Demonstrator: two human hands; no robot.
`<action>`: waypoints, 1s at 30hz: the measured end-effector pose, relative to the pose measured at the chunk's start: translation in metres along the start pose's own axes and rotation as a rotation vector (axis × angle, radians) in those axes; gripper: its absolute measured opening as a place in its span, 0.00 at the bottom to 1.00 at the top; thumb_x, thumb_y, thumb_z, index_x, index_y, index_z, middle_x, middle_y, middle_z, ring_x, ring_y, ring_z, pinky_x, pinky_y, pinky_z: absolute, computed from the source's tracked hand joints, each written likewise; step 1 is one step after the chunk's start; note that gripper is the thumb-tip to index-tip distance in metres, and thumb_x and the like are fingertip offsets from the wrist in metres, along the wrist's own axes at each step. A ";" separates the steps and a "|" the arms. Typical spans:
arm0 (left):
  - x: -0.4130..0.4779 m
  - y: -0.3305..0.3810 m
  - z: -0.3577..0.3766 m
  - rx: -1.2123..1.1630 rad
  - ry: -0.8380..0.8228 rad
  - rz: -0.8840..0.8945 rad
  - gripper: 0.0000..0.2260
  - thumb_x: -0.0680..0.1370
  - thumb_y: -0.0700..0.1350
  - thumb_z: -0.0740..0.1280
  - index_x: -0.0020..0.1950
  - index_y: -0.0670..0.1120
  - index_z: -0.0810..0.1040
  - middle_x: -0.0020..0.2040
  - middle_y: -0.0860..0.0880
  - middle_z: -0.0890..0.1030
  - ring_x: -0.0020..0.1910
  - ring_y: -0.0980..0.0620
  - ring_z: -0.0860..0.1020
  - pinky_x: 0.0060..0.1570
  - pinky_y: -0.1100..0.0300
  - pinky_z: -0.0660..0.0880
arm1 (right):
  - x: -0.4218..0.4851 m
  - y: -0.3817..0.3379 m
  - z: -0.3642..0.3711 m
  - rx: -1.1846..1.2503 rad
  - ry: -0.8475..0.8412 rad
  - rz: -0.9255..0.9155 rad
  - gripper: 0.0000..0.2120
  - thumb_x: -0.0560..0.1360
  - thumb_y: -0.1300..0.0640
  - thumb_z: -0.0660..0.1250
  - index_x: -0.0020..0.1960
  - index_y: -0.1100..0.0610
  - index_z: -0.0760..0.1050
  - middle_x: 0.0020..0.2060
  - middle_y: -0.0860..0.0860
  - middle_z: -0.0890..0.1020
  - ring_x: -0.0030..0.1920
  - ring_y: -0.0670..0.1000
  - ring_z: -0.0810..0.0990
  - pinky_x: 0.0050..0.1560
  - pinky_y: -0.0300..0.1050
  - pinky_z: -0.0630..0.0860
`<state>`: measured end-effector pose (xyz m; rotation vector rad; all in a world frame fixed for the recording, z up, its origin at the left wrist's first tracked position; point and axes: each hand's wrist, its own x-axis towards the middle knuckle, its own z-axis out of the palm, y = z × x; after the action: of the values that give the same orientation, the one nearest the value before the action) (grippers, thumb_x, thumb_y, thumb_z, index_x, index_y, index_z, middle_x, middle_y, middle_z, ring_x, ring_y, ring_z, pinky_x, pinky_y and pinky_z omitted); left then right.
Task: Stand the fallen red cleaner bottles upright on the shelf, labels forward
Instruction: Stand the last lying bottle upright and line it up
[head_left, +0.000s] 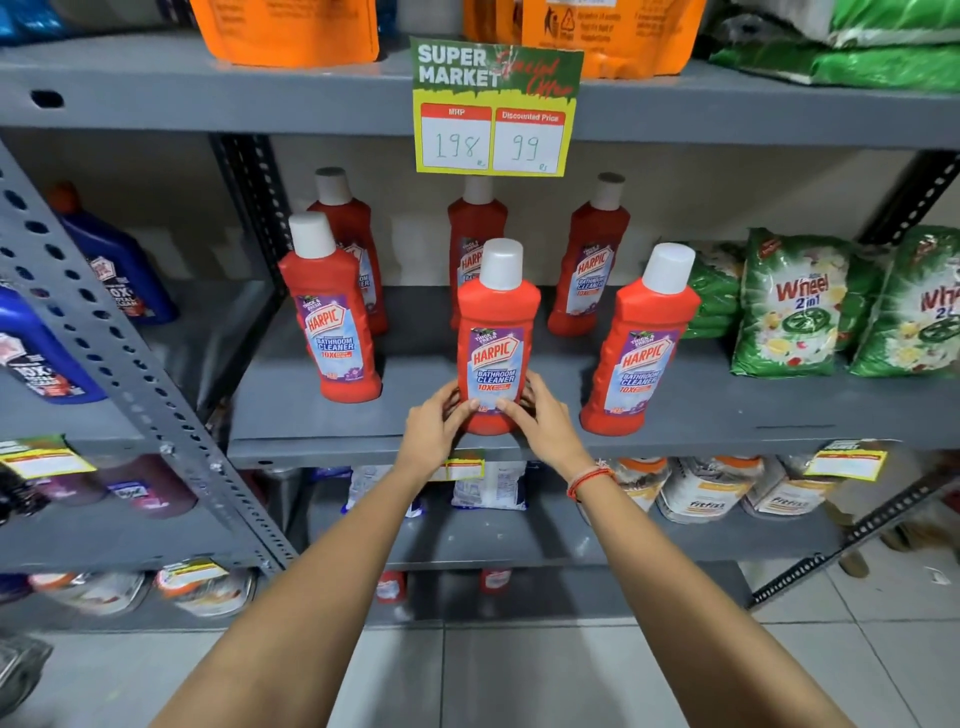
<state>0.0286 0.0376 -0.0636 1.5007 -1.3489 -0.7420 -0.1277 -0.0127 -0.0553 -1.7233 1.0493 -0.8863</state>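
upright, glossy red plastic bottle (496, 332), white domed cap, both hands' (435, 426) (545, 423) grip closed round its base

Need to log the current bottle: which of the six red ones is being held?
The front-middle bottle, nearest the shelf edge: left hand and right hand clasp its base. The other five stand untouched.

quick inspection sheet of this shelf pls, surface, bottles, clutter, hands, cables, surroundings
surface: grey shelf, bare between bottles
job's things: six red bottles upright, labels forward; front middle bottle at the shelf edge
clutter: green packs at right
grippers: left hand and right hand clasp the middle bottle's base
cables: nothing seen
surroundings: price sign above, blue bottles on the left rack, tiled floor
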 end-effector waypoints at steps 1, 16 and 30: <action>-0.001 0.001 0.000 -0.008 0.006 -0.006 0.20 0.77 0.48 0.64 0.66 0.42 0.71 0.61 0.45 0.80 0.59 0.54 0.77 0.61 0.60 0.72 | -0.001 -0.001 0.001 0.004 0.011 0.013 0.21 0.77 0.59 0.65 0.68 0.60 0.65 0.61 0.55 0.78 0.58 0.45 0.75 0.47 0.17 0.68; -0.022 -0.032 -0.105 -0.031 0.518 -0.142 0.15 0.76 0.43 0.66 0.60 0.39 0.74 0.54 0.42 0.80 0.51 0.49 0.78 0.57 0.48 0.76 | -0.028 -0.044 0.110 0.144 0.289 -0.091 0.15 0.78 0.59 0.63 0.63 0.60 0.71 0.52 0.54 0.79 0.49 0.48 0.78 0.53 0.45 0.77; 0.031 -0.063 -0.158 -0.026 0.176 -0.149 0.24 0.75 0.43 0.67 0.70 0.42 0.65 0.64 0.48 0.75 0.62 0.51 0.74 0.65 0.59 0.71 | 0.076 -0.058 0.159 -0.085 -0.217 0.065 0.24 0.77 0.61 0.65 0.70 0.63 0.63 0.67 0.60 0.74 0.66 0.59 0.73 0.68 0.51 0.68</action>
<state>0.2012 0.0434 -0.0596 1.6191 -1.1008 -0.6999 0.0577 -0.0172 -0.0450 -1.7997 1.0028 -0.6066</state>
